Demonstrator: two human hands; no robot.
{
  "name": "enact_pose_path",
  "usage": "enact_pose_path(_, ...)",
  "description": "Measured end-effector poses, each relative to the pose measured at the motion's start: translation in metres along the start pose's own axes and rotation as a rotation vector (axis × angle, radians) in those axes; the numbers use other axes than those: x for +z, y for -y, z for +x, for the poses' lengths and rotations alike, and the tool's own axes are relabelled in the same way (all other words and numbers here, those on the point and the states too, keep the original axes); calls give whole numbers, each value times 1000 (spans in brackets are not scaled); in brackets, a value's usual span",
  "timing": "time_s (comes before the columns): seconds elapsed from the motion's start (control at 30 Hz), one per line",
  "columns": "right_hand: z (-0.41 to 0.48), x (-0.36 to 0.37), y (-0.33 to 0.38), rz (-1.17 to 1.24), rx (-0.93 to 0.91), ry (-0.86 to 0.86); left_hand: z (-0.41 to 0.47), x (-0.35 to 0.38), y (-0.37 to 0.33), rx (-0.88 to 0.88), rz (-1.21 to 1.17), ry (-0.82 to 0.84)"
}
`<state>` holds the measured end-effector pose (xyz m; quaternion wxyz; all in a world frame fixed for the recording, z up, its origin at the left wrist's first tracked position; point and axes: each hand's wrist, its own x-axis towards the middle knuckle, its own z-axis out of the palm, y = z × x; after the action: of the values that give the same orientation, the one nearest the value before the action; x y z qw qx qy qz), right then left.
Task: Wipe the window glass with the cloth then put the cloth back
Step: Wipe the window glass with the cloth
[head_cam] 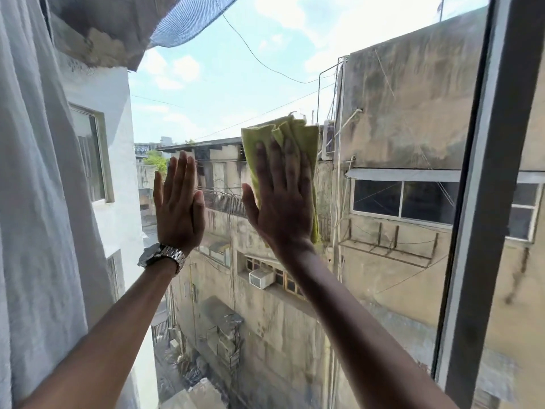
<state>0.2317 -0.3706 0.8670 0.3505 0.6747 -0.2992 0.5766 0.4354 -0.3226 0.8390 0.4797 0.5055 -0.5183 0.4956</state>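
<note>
The right hand (281, 202) is seen flat and spread, fingers apart, pressing a folded yellow-green cloth (298, 137) against the window glass (236, 84). The cloth is pinned between palm and pane, not pinched; its upper folds and right edge project beyond the fingers. The left hand (178, 205) is laid open against the glass just beside, fingers together and extended, holding nothing; it is judged to serve as a brace. A metal wristwatch (162, 256) is worn on the left wrist.

Progress: wiping is judged to be under way near the middle of the pane. No clear boundary between wiped and unwiped glass can be made out, so the share completed cannot be stated. The remaining wiping and the return of the cloth are not yet done.

Limits of view: the place to which the cloth belongs is not in view. The lower edge of the pane is cut off. A white curtain (35, 172) covers the left side, and a dark window frame (495, 172) bounds the right. The part of the cloth under the palm is hidden. Smears on the glass cannot be told from stains on the buildings beyond
</note>
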Motion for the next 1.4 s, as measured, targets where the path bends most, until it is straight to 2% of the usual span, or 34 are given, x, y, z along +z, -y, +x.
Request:
enact_pose_path(0.37,-99,14,35,7,-324,191,0,0,2,-3,-39,-31)
enact_pose_path(0.6,-185,-9,-30,-34,-625,346,0,-1,4,21,-57,-43)
enact_pose_path(0.73,-194,-25,-65,-7,-752,450,-2,0,3,2,-25,-40)
enact_pose_path(0.83,-186,-35,-71,41,-790,468,-1,-10,-3,-30,111,35)
enact_pose_path(0.9,-188,-48,-69,75,-713,450,1,-19,-12,-116,237,143)
enact_pose_path(0.97,-199,-65,-63,129,-448,432,-2,-32,-38,-325,269,244)
enact_pose_path(1.0,-207,-71,-60,123,-271,423,-10,-40,-57,-429,209,286)
enact_pose_path(1.03,-215,-78,-57,90,-99,422,-27,-47,-77,-460,98,337)
enact_pose_path(1.07,-220,-82,-53,59,52,441,-49,-54,-99,-410,-18,389)
enact_pose_path(1.13,-222,-81,-50,73,219,499,-97,-65,-140,-337,-204,507)
enact_pose_path(1.2,-219,-82,-47,58,213,571,-136,-72,-165,-449,-328,609)
enact_pose_path(1.27,-216,-87,-47,62,186,619,-164,-69,-168,-634,-395,659)
enact_pose_path(1.33,-219,-94,-54,201,138,676,-186,-71,-160,-814,-455,648)
enact_pose_path(1.4,-230,-107,-59,377,69,756,-210,-83,-158,-853,-496,636)
